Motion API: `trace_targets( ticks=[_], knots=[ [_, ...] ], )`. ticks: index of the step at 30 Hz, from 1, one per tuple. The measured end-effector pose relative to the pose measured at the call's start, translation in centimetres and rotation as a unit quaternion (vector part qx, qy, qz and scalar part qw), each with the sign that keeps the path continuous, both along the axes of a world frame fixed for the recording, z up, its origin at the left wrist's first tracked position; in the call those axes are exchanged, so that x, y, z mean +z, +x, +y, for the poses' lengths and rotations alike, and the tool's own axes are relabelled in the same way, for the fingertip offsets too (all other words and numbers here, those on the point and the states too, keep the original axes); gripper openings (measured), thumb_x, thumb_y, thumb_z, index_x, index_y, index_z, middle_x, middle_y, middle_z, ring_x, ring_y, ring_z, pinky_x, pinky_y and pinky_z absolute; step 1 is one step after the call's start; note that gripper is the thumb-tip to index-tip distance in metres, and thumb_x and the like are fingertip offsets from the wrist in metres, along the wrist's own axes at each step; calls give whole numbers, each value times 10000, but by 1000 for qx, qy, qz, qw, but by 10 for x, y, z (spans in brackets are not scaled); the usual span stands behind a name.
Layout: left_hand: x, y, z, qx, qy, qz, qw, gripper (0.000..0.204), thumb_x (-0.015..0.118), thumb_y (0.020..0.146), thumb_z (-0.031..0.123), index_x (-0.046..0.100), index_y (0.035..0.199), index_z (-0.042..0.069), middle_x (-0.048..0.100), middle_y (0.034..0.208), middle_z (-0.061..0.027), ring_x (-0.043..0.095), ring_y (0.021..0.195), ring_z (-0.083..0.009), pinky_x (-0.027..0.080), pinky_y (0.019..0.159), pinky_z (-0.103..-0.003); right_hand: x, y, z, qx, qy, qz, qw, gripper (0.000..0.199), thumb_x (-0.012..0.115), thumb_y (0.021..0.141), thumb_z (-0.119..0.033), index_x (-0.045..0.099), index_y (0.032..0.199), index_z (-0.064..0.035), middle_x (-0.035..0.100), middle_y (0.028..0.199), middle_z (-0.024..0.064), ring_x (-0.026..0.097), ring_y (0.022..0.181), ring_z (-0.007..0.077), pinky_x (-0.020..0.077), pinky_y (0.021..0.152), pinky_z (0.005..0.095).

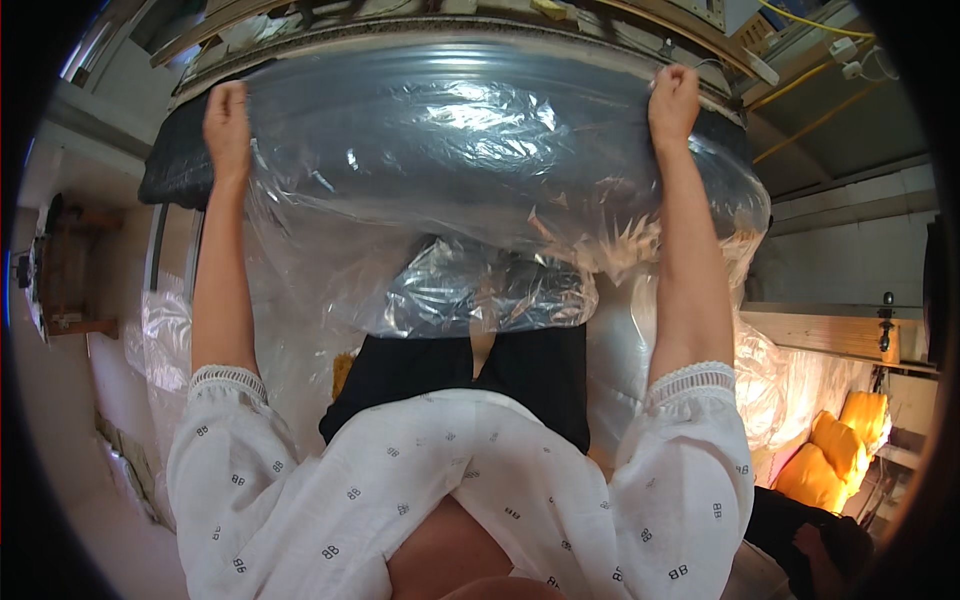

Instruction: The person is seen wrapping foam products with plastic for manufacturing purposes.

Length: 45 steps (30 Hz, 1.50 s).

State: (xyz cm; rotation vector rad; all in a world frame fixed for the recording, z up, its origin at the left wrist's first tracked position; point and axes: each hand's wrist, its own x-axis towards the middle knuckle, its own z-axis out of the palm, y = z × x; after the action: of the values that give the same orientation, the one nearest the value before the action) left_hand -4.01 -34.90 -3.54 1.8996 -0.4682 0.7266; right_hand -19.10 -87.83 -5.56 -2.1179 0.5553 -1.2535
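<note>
A clear plastic sheet [420, 180], shiny and wrinkled, is drawn across the front of a dark padded or rolled piece [172, 160] at the bench. My left hand [227, 120] is closed at the sheet's upper left, its fingers gripping the plastic edge. At the upper right my right hand [675, 100] is likewise closed on the plastic. Between the two hands the sheet is stretched smooth along its top. Lower down it hangs in loose folds over my lap. What exactly lies under the plastic I cannot make out.
A wooden bench or frame edge [450, 28] runs along the far side. Yellow cables [800, 95] hang at the upper right. More clear plastic [765, 380] and some yellow-orange bundles [835, 450] lie at right. Another person's dark sleeve [790, 525] shows at lower right.
</note>
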Motion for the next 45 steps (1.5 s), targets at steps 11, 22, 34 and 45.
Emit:
trace_targets(
  ticks=[11, 22, 34, 45],
  knots=[
    [-19, 100, -37, 56, 73, 87, 992, 302, 559, 858, 340, 646, 947, 64, 633, 789, -68, 576, 741, -160, 429, 718, -276, -3, 38, -22, -32, 6, 70, 997, 230, 697, 704, -227, 633, 836, -50, 529, 862, 100, 525, 800, 249, 430, 754, 343],
    [-14, 110, -41, 148, 157, 118, 969, 397, 610, 777, 435, 601, 820, 40, 585, 698, -62, 573, 698, -179, 434, 685, -294, -3, 37, -17, -108, 5, 33, 994, 408, 694, 679, -233, 427, 878, 2, 417, 982, 185, 417, 954, 329, 356, 858, 384],
    [-3, 96, -21, 124, 152, 94, 976, 450, 525, 867, 447, 574, 932, 4, 595, 801, -124, 577, 754, -227, 437, 722, -317, 10, 36, -16, -124, 108, -74, 984, 384, 573, 810, -334, 421, 823, 19, 411, 944, 184, 391, 934, 302, 304, 884, 381],
    [70, -28, 19, 72, -86, 85, 990, 235, 503, 934, 265, 611, 965, 59, 545, 848, 53, 465, 757, -39, 363, 664, -183, 33, -48, 81, 141, 370, -173, 902, 220, 521, 894, -269, 446, 873, -62, 466, 792, 31, 432, 683, 92, 384, 604, 230]
  ],
)
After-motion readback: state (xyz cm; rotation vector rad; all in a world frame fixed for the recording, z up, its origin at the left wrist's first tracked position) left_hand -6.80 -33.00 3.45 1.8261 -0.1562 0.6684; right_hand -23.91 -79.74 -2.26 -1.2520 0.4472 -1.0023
